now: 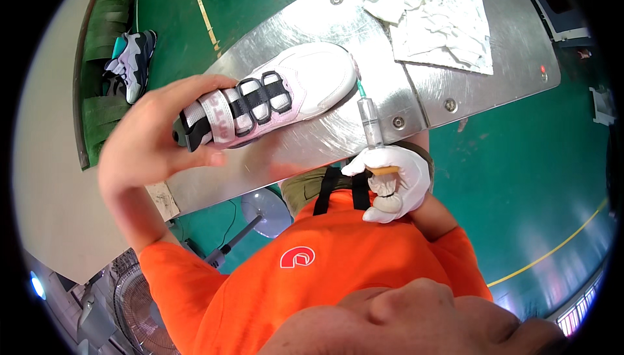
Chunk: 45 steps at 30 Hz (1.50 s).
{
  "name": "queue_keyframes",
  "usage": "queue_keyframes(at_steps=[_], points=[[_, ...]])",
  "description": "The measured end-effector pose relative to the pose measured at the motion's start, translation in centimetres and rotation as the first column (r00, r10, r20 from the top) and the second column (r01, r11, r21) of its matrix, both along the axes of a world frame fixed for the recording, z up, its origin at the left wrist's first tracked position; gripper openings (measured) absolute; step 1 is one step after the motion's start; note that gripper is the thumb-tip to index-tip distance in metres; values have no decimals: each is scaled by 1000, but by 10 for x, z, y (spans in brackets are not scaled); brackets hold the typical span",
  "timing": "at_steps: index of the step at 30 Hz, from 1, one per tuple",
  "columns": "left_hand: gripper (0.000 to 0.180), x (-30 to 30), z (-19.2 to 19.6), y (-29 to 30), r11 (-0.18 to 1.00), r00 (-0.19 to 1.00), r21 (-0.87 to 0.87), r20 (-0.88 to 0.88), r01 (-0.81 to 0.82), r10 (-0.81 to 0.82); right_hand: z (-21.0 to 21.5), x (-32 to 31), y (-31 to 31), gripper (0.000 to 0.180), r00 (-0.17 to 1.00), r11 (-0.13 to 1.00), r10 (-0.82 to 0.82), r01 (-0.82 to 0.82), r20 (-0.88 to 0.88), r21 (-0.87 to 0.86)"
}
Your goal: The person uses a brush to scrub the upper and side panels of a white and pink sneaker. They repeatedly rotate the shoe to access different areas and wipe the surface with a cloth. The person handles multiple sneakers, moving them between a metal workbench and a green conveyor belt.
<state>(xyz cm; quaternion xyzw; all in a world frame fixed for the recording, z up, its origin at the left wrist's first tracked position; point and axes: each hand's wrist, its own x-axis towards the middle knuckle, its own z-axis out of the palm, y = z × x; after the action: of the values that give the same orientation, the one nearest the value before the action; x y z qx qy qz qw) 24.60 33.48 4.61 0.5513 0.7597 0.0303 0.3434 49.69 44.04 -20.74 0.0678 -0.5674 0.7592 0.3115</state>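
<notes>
A white and pale pink sneaker (322, 85) with black straps lies on the metal table (312, 150), its toe pointing right. My bare left hand (153, 134) is closed round the heel and ankle end of it. In a white glove, my right hand (413, 176) grips a clear syringe (369, 121) at the table's near edge. The syringe's green tip and thin needle reach up close to the sole edge at the toe; whether they touch it I cannot tell. A tan flat piece (383, 170) and a whitish bundle (386, 189) also sit within the gloved fingers.
Crumpled white cloths (439, 20) lie on the table at the far right. At the left, another sneaker (133, 65) rests on a green rack (104, 121) beside a beige board (52, 140). A floor fan (146, 303) and a round grey disc on a pole (266, 212) stand below.
</notes>
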Motion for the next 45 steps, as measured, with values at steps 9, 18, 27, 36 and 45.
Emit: queue_keyframes(at_steps=[9,18,27,36,45], points=[[58,-16,-67,111,950,933,-90,239,298,-270,16,7,-3,67,995,970,101,-95,12,-225],[43,-40,-26,53,983,922,157,359,97,-149,99,-20,16,68,949,939,296,-310,-104,-151],[57,-89,-11,-64,770,827,532,563,-353,-10,144,-115,-17,71,855,870,481,-492,-192,-14],[60,-110,-33,-90,616,842,654,538,-438,28,148,-150,-31,72,890,901,432,-417,-150,119],[56,-143,-66,-117,406,715,643,698,-649,37,149,-166,-47,74,915,895,401,-403,56,191]])
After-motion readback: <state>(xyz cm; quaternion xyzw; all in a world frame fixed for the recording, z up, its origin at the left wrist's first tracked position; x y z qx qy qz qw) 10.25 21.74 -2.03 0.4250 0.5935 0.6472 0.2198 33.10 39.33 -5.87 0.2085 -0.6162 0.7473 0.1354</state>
